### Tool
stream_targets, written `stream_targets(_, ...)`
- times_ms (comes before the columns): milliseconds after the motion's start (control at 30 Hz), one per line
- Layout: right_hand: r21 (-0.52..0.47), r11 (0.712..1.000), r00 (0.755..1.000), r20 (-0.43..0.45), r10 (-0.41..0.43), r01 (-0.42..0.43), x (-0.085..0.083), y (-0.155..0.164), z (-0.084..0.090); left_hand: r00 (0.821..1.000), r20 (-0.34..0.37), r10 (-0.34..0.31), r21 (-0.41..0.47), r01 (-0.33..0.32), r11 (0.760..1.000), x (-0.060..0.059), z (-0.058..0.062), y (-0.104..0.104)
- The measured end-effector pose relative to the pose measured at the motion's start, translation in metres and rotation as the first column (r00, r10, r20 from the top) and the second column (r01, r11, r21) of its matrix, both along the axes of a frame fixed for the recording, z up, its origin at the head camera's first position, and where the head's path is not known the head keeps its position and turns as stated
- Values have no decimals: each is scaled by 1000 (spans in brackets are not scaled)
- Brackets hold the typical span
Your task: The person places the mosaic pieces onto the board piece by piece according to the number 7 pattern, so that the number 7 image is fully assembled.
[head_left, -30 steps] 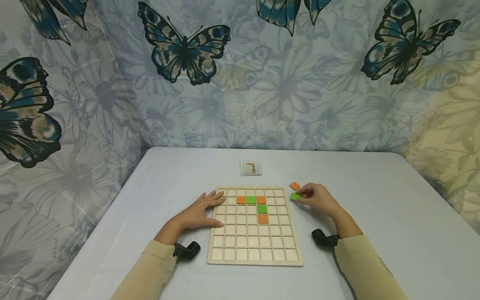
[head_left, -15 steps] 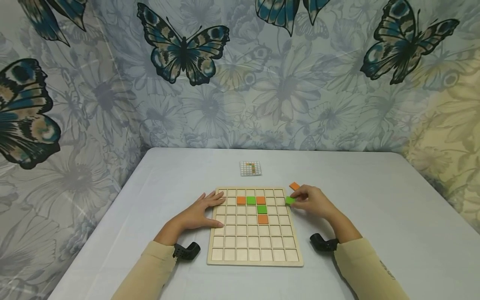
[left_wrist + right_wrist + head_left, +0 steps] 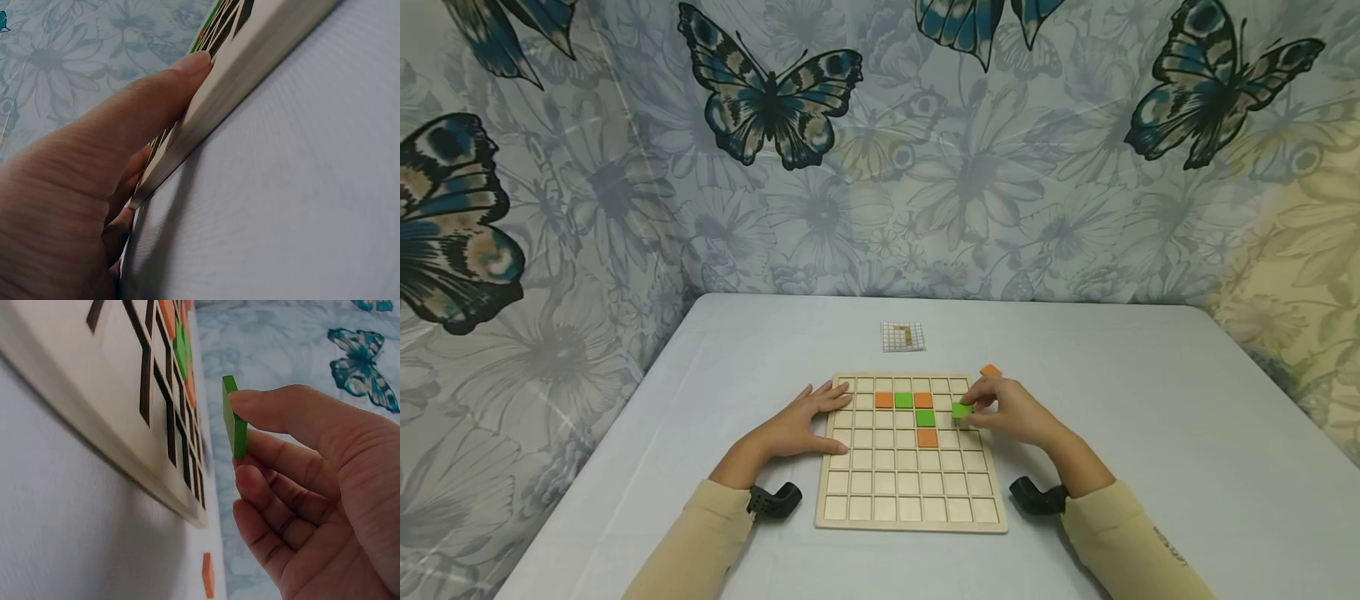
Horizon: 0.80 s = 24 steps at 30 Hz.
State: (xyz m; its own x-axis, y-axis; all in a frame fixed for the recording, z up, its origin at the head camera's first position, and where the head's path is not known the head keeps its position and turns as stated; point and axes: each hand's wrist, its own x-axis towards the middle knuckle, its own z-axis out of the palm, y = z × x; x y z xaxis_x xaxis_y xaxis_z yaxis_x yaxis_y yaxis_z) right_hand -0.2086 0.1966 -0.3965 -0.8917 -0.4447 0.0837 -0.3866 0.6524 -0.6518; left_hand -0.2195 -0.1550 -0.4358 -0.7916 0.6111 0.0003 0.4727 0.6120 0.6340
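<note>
Right hand (image 3: 1011, 412) pinches one green tile (image 3: 961, 409) above the wooden grid board (image 3: 910, 517), right side. Left hand (image 3: 801, 425), fingers flat, presses the board's left edge. Seated: three orange tiles (image 3: 883, 400), two green tiles (image 3: 925, 417). One loose orange tile (image 3: 991, 370) lies beside the board.

A small printed grid card (image 3: 902, 336) lies on the pale table (image 3: 1150, 433), near its far edge at the middle. A curtain printed with grey flowers and large blue butterflies (image 3: 771, 87) hangs behind the far edge and along the left edge.
</note>
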Motion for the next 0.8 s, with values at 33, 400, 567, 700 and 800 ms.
stream_targets(33,1,1000,1000,-1,8,-8,1,-1,1,1000,1,-1,1,1,1000,0,0,0)
stream_targets(400,-2,993,992,36,120,-120,9,-12,5,1000,-2,-3,3,3,1000,0,-1,0)
stream_targets(567,11,990,988,56,143,-144,13,-18,5,1000,-6,-3,6,3,1000,-1,-1,0)
stream_targets(700,4,984,982,63,176,-176,15,-24,4,1000,-8,-2,2,2,1000,-1,-2,0)
stream_targets(800,-9,980,978,71,197,-197,17,-29,5,1000,-4,0,4,0,1000,0,-1,0)
